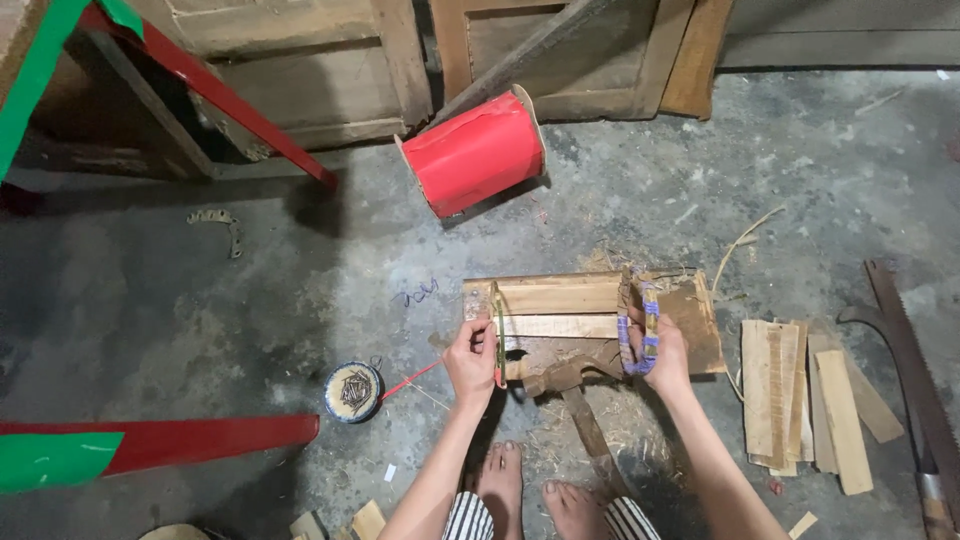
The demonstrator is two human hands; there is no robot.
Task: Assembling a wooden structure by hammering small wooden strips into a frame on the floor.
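Wooden boards (pixel 560 300), pale and stacked flat on the concrete floor (pixel 250 290), lie directly ahead of your bare feet (pixel 530 495). Your left hand (pixel 470 358) has its fingers closed round a thin, flat, yellow-green strip (pixel 497 335), held upright against the left end of the boards. Your right hand (pixel 668 360) grips a curved frame wrapped in purple cord (pixel 638 325), fingers closed on its lower end; the frame stands on edge across the right part of the boards. A hammer (pixel 575 395) lies on the floor between your hands, head just beside the boards, handle running back toward your feet.

Noted nearby: a red roll (pixel 475 150) on its side, well beyond the boards; a round tin of nails (pixel 353 391) left of your left hand; a loose pile of wood slats (pixel 800 395) to your right; a saw (pixel 915 375) at the far right.
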